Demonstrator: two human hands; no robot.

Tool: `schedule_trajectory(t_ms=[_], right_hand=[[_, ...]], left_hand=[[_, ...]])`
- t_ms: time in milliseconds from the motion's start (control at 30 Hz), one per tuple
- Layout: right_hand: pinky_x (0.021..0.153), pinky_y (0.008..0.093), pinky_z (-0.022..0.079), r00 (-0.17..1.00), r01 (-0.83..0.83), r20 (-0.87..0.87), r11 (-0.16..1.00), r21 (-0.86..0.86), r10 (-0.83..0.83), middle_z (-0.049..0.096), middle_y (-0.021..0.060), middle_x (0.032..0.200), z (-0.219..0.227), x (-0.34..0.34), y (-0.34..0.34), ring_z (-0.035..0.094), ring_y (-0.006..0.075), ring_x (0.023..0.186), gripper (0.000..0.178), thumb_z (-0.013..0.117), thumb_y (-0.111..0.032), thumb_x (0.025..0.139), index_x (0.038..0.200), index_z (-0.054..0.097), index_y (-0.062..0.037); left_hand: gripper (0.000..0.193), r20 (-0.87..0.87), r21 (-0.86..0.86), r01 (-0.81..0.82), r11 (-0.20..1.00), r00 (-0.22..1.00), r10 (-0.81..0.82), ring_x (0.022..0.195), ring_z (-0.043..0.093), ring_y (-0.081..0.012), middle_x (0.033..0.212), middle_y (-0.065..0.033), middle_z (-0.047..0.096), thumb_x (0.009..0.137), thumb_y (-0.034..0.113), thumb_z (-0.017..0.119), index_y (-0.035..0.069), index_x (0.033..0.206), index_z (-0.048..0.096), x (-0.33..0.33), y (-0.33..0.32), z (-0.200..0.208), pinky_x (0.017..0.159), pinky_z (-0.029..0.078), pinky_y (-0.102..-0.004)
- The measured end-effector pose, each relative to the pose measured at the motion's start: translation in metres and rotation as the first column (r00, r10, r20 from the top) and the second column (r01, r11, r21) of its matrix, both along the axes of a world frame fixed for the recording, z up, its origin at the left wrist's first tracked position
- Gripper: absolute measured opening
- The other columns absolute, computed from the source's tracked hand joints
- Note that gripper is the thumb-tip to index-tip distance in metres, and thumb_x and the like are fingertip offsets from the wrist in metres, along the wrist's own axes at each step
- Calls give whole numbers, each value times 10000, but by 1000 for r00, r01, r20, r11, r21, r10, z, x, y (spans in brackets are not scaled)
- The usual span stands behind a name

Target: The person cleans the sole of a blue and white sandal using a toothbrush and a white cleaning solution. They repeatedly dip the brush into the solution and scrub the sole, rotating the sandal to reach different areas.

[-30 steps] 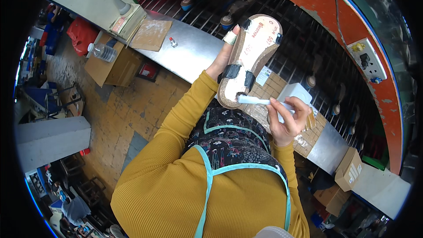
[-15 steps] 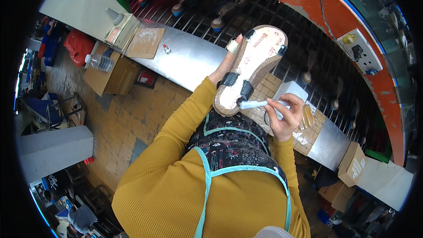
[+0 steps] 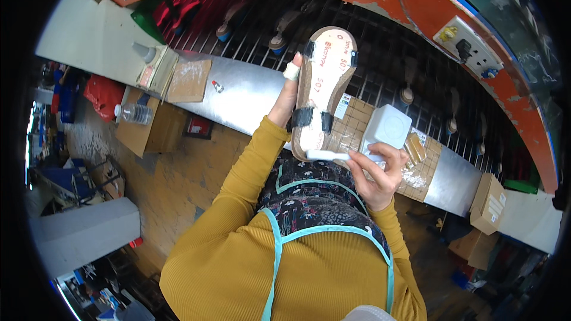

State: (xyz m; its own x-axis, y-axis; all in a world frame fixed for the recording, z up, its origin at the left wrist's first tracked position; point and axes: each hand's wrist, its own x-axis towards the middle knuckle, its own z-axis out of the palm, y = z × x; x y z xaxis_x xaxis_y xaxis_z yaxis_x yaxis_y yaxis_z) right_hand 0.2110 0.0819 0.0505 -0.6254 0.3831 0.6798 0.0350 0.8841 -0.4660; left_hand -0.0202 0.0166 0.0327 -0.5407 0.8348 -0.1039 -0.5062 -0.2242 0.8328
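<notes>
My left hand (image 3: 285, 96) is closed around the left edge of a sandal (image 3: 326, 86), held bottom up above the bench, toe pointing away. Its pale underside bears red markings. Dark strap ends fold over its brown rim at the toe and near the heel. A pale wrap covers part of my left thumb. Between the fingertips of my right hand (image 3: 378, 173) is a slim white brush (image 3: 328, 155), lying almost level. Its head touches or nearly touches the sandal's heel end; the bristles cannot be made out. A squarish white container (image 3: 389, 126) stands just beyond my right hand.
A metal bench (image 3: 241, 98) carries a gridded brown board (image 3: 351, 125), a brown pad (image 3: 189, 81) and a small red-capped tube (image 3: 217, 86). Behind runs a dark rack (image 3: 369, 38) of rods with several footwear pieces. Cardboard boxes (image 3: 489, 205) stand at both sides.
The sandal has turned more upright and shifted left in view. The brush head has moved from beside the heel-side strap to the heel end. The whole view has shifted a little.
</notes>
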Motion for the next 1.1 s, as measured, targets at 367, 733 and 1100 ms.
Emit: schedule_trajectory(t_ms=[367, 733, 1100], right_hand=[[785, 336, 260, 956, 288, -118, 940, 182, -270, 628, 13, 976, 11, -48, 38, 544, 97, 753, 241, 845, -207, 688, 920, 783, -190], [803, 331, 259, 994, 105, -30, 994, -23, -105, 623, 25, 923, -1, -12, -14, 542, 118, 845, 268, 851, -206, 679, 934, 776, -175], [793, 275, 433, 960, -262, -199, 386, -884, 195, 528, 64, 995, -29, -24, 1, 520, 151, 879, 246, 631, -211, 950, 929, 477, -21]], left_hand=[[894, 27, 33, 63, 997, 998, -64, 1158, 604, -220, 1314, -177, 562, 902, 728, 407, 1, 1422, 397, 14, -13, 0, 965, 525, -322], [967, 283, 84, -5, 996, 959, -19, 701, 683, -220, 930, -213, 658, 837, 814, 384, -24, 1304, 501, -13, -24, -33, 580, 588, -307], [777, 118, -33, -285, 958, 951, 287, 1162, 578, -192, 1331, -90, 557, 967, 680, 287, 67, 1427, 413, 3, -16, -21, 978, 489, -336]])
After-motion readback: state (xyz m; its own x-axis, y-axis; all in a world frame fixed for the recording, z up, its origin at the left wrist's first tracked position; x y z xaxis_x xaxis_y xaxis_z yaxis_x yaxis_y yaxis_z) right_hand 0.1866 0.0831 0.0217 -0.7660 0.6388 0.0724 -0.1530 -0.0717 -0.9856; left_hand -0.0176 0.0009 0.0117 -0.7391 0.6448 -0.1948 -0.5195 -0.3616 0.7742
